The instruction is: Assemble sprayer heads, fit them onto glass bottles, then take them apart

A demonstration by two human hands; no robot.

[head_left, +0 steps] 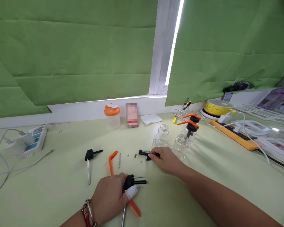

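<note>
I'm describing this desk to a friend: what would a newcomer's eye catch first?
Probably the large green fabric blinds across the background. Next, the left hand, front centre, its thumb wrapped in white, gripping a black plastic part. Then the translucent orange-lidded cup at the back.

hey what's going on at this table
A person's left hand grips a black nozzle head with a metal tube. The right hand has its fingertips at small black parts, one with a spring; whether it grips any is unclear. An orange lever and another black head lie to the left, clear jars behind the right hand.
</note>
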